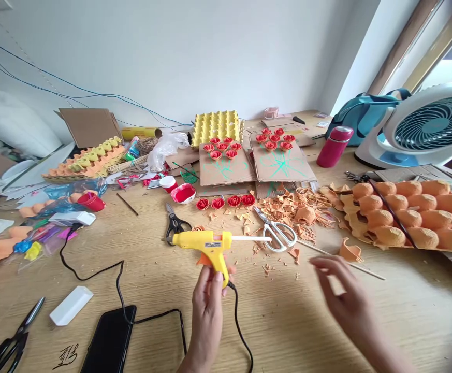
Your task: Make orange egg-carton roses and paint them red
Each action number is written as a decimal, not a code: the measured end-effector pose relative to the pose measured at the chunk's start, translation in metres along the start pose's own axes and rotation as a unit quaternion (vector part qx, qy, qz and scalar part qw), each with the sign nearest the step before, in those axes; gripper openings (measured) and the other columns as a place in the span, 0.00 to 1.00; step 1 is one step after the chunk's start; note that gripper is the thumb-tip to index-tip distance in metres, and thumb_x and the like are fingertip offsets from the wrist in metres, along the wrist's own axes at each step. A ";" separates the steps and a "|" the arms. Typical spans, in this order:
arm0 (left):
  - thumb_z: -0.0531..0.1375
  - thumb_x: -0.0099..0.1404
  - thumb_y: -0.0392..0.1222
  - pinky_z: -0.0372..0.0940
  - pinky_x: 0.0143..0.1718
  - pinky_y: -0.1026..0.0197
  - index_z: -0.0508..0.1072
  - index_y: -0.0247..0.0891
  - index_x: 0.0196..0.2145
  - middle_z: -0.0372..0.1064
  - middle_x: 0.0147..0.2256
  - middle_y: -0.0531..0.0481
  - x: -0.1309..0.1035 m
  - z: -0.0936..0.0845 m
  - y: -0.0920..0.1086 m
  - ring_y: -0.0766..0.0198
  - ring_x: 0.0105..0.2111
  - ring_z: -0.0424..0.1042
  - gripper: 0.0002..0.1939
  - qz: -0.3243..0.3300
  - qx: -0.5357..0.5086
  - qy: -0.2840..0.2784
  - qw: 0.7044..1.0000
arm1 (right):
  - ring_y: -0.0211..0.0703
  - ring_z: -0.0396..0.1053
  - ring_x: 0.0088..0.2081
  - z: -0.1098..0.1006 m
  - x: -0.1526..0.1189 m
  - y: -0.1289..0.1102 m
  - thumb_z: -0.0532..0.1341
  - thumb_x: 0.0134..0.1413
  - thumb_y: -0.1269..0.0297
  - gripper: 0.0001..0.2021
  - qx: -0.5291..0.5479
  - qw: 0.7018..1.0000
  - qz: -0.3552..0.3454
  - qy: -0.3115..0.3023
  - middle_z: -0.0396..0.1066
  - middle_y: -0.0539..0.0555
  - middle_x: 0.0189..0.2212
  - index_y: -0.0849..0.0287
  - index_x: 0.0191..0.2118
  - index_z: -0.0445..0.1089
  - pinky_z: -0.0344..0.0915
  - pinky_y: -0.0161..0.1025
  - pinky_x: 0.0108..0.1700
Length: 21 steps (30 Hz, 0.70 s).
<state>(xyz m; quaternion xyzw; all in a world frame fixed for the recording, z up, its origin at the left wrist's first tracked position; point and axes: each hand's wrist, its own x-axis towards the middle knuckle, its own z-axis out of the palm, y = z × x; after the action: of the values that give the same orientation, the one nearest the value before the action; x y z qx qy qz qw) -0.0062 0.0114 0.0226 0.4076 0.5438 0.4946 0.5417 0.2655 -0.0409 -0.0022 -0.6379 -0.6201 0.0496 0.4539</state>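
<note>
My left hand point(208, 298) is closed around the handle of a yellow hot glue gun point(198, 240), raised over the table. Its nozzle points left, and a white glue stick point(251, 238) sticks out of its back end. My right hand point(340, 290), slightly blurred, hovers to the right with curved, parted fingers and nothing in them. Close to it are a thin wooden stick point(365, 270) and a torn orange egg-carton cup point(350, 252). White-handled scissors point(278, 234) lie behind the glue stick; black-handled scissors point(174, 224) are partly behind the gun.
Red paper-pulp flowers point(234, 201) stand in a row before cardboard sheets point(226, 171) bearing more flowers. Orange scraps point(288, 210) and an egg tray point(408, 217) are at right. A fan point(423, 124), pink bottle point(334, 146), phone point(109, 339) and black cable point(159, 314) surround the workspace.
</note>
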 end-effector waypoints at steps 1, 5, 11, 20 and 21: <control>0.63 0.69 0.62 0.69 0.36 0.63 0.79 0.40 0.50 0.81 0.41 0.45 0.003 -0.006 -0.001 0.59 0.37 0.75 0.24 0.016 -0.010 0.012 1.000 | 0.49 0.77 0.37 -0.018 -0.002 0.019 0.58 0.70 0.63 0.06 -0.044 0.999 0.016 0.022 0.77 0.58 0.40 0.50 0.46 0.74 0.74 0.43 0.37; 0.62 0.71 0.58 0.67 0.38 0.61 0.78 0.40 0.48 0.78 0.38 0.47 0.015 -0.019 -0.009 0.58 0.37 0.73 0.20 0.071 -0.042 0.031 0.996 | 0.53 0.76 0.30 -0.070 -0.012 0.079 0.62 0.64 0.60 0.07 -0.197 0.979 0.054 0.023 0.78 0.64 0.42 0.53 0.44 0.76 0.70 0.50 0.32; 0.60 0.73 0.56 0.66 0.40 0.60 0.77 0.40 0.49 0.75 0.35 0.50 0.020 -0.018 -0.016 0.60 0.33 0.68 0.19 0.100 -0.056 0.002 0.993 | 0.59 0.78 0.38 -0.066 -0.019 0.110 0.57 0.66 0.55 0.12 -0.265 0.962 0.028 -0.056 0.79 0.64 0.40 0.53 0.42 0.76 0.72 0.54 0.42; 0.62 0.71 0.56 0.65 0.38 0.60 0.78 0.38 0.49 0.73 0.33 0.51 0.022 -0.021 -0.018 0.61 0.32 0.67 0.19 0.114 -0.089 0.016 0.989 | 0.54 0.77 0.30 -0.091 -0.050 0.121 0.60 0.66 0.60 0.05 -0.288 0.955 0.023 -0.062 0.77 0.59 0.35 0.49 0.37 0.71 0.68 0.51 0.31; 0.62 0.71 0.55 0.65 0.38 0.60 0.78 0.38 0.48 0.73 0.33 0.51 0.022 -0.020 -0.016 0.62 0.32 0.67 0.19 0.118 -0.087 0.016 0.989 | 0.54 0.78 0.29 -0.092 -0.056 0.118 0.61 0.65 0.59 0.04 -0.288 0.956 0.029 -0.044 0.77 0.59 0.34 0.48 0.37 0.70 0.68 0.51 0.31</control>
<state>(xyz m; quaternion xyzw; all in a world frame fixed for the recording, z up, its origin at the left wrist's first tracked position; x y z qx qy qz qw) -0.0264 0.0282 0.0009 0.4122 0.4558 0.6066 0.5043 0.3991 -0.1137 -0.0519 -0.7565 -0.6087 -0.0902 0.2214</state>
